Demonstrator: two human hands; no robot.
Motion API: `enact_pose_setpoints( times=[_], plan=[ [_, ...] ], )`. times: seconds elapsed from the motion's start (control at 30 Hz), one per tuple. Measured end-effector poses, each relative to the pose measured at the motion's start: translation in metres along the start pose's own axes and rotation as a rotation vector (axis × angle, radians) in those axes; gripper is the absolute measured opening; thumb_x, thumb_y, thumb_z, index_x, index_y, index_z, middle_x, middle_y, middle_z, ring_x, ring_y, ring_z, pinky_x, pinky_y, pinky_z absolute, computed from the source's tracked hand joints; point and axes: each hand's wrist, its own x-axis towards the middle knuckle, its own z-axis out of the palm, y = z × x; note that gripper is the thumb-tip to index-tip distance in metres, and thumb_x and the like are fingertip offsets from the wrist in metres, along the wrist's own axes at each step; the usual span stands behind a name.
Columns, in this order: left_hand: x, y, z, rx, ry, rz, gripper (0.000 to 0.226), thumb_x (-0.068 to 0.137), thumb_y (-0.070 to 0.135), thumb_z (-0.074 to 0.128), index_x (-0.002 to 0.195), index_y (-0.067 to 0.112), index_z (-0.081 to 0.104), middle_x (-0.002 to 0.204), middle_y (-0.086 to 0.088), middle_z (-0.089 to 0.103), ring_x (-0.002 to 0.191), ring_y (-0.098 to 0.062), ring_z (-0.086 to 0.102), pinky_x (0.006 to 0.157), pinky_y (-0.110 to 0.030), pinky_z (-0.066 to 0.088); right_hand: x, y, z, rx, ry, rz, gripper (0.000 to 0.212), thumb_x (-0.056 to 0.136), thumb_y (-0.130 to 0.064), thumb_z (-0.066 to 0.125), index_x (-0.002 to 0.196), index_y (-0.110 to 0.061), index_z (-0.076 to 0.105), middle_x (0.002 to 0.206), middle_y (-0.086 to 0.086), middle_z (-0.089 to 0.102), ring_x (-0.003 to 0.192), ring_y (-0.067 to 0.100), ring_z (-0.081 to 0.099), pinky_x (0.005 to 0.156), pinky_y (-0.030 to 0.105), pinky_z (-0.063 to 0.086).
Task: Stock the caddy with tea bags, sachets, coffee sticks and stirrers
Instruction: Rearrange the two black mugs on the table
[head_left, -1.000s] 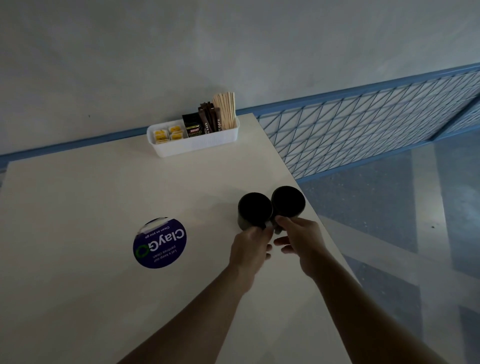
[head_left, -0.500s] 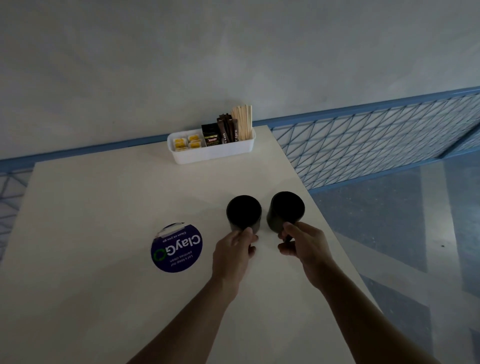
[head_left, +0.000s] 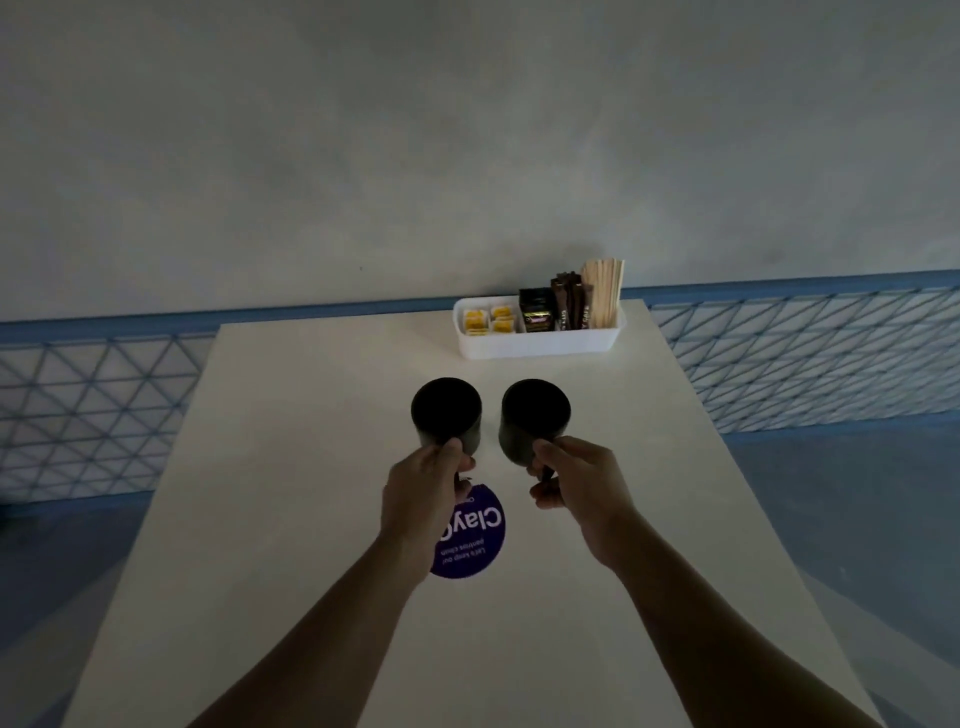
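Here, a person's two bare hands each hold a dark mug above a white table (head_left: 311, 441). The left hand (head_left: 426, 491) has its fingers curled round the handle of the left mug (head_left: 445, 413), and the right hand (head_left: 576, 488) grips the handle of the right mug (head_left: 535, 418) in the same way. The two mugs stand side by side, close but apart, their open mouths facing up. Whether their bases rest on the table cannot be told.

The white caddy (head_left: 540, 347) sits at the table's far edge by the grey wall (head_left: 467, 156), beyond both hands and well apart from them, off toward the right hand's side. Neither hand touches it. Inside, from left to right, lie yellow tea bags (head_left: 488, 319), black sachets (head_left: 536, 310), brown coffee sticks (head_left: 570, 306) and a bundle of wooden stirrers (head_left: 602, 296) standing upright.

A round purple sticker (head_left: 480, 540) lies on the table just below the mugs, partly covered by the left wrist. A blue mesh railing (head_left: 805, 358) runs behind the table on both sides.
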Motion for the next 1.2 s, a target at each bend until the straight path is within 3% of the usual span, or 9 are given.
enact_pose_setpoints(
  times=[0.33, 0.97, 1.2],
  plan=[
    [0.078, 0.033, -0.058, -0.083, 0.087, -0.010, 0.029, 0.094, 0.029, 0.059, 0.073, 0.011, 0.068, 0.099, -0.010, 0.072, 0.091, -0.026, 0.070, 0.092, -0.043, 0.056, 0.064, -0.039, 0.081, -0.044, -0.054, 0.002, 0.024, 0.095, -0.024, 0.060, 0.078, -0.010, 0.072, 0.079, 0.007, 0.071, 0.063, 0.022, 0.064, 0.067, 0.038, 0.057],
    [0.204, 0.053, -0.089, -0.065, 0.101, -0.020, 0.029, 0.097, 0.030, 0.056, 0.081, 0.010, 0.069, 0.102, -0.012, 0.071, 0.094, -0.026, 0.070, 0.092, -0.041, 0.056, 0.166, -0.056, 0.175, -0.065, 0.000, 0.021, 0.023, 0.095, -0.031, 0.058, 0.084, -0.016, 0.071, 0.081, 0.006, 0.070, 0.071, 0.024, 0.067, 0.081, 0.048, 0.061],
    [0.220, 0.053, -0.094, -0.050, 0.077, -0.052, 0.027, 0.098, 0.030, 0.054, 0.082, 0.013, 0.067, 0.105, -0.009, 0.070, 0.094, -0.024, 0.070, 0.094, -0.042, 0.055, 0.177, -0.055, 0.184, -0.052, 0.043, 0.039, 0.020, 0.099, -0.029, 0.056, 0.089, -0.017, 0.069, 0.087, 0.007, 0.069, 0.077, 0.024, 0.065, 0.083, 0.044, 0.060]
  ],
)
